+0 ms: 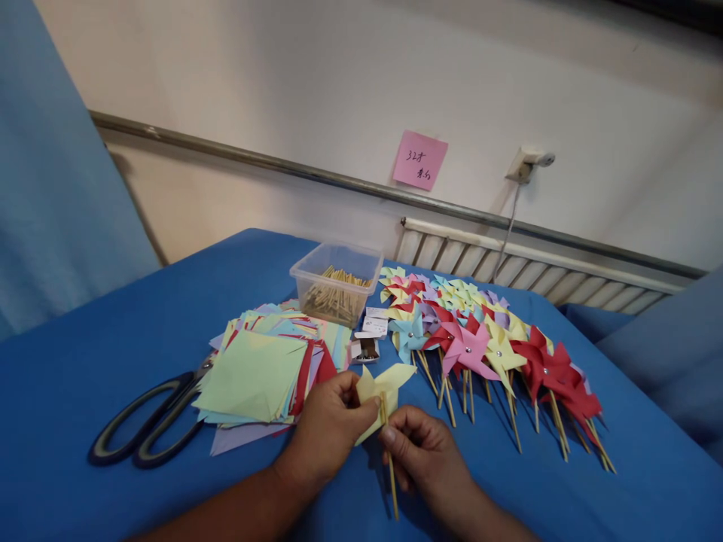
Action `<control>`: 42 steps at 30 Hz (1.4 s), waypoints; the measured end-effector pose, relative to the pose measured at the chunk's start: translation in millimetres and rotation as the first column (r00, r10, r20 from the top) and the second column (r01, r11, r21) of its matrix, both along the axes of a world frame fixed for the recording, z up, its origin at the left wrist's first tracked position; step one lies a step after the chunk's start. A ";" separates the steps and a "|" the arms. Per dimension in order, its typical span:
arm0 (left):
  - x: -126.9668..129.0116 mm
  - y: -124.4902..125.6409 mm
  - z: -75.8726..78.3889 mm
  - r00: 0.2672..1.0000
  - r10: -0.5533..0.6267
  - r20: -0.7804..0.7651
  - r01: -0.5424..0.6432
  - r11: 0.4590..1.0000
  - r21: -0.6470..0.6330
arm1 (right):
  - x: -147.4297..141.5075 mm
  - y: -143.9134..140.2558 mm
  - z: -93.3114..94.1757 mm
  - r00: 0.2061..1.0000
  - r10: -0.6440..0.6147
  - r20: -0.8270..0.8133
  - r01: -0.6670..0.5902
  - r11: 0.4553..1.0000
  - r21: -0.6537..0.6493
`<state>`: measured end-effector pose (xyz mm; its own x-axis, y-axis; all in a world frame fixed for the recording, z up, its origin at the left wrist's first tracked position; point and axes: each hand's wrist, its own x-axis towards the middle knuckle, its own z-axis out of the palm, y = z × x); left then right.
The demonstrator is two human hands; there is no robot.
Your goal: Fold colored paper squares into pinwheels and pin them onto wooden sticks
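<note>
My left hand (333, 421) pinches a pale yellow paper pinwheel (388, 382) between thumb and fingers, above the front middle of the table. A thin wooden stick (392, 482) lies against the pinwheel's near side and points down toward me. My right hand (423, 452) grips that stick just below the paper, thumb on top. Whether a pin joins stick and paper cannot be made out. Left of my hands lies a stack of coloured paper squares (254, 376), light green on top. A small open box (364, 351) with dark, tiny contents sits just beyond the pinwheel.
Large scissors (161, 421) lie at the left, partly under the paper. Behind stands a clear plastic box (361, 260) of wooden sticks. Rows of pinwheels on sticks (466, 348) cover the right side of the blue tablecloth (113, 354). A radiator (531, 267) is behind.
</note>
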<state>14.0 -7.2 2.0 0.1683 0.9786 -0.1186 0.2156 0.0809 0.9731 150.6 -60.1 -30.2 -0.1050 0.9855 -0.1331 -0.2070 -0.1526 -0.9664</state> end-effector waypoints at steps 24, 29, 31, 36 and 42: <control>-0.1 -0.2 -3.9 0.999 0.007 -0.038 -0.007 1.000 0.016 | -1.5 1.1 -2.8 0.998 -0.007 0.070 0.010 0.999 -0.042; -0.6 -0.1 -7.0 0.996 0.010 -0.089 -0.005 0.998 0.060 | -4.6 3.2 0.2 0.993 -0.027 0.114 0.033 0.998 -0.052; -0.6 0.0 -5.5 0.997 0.013 -0.081 -0.009 0.999 0.048 | -5.5 4.2 1.4 0.992 -0.032 0.119 0.039 0.998 -0.054; -1.9 2.1 -2.2 1.000 0.002 -0.002 -0.002 1.000 0.030 | -6.4 6.3 2.1 0.992 -0.049 0.118 0.055 0.997 -0.047; -4.6 4.5 -2.6 0.998 -0.013 0.057 0.013 1.000 0.010 | -9.2 6.6 3.9 0.992 -0.064 0.110 0.066 0.998 -0.012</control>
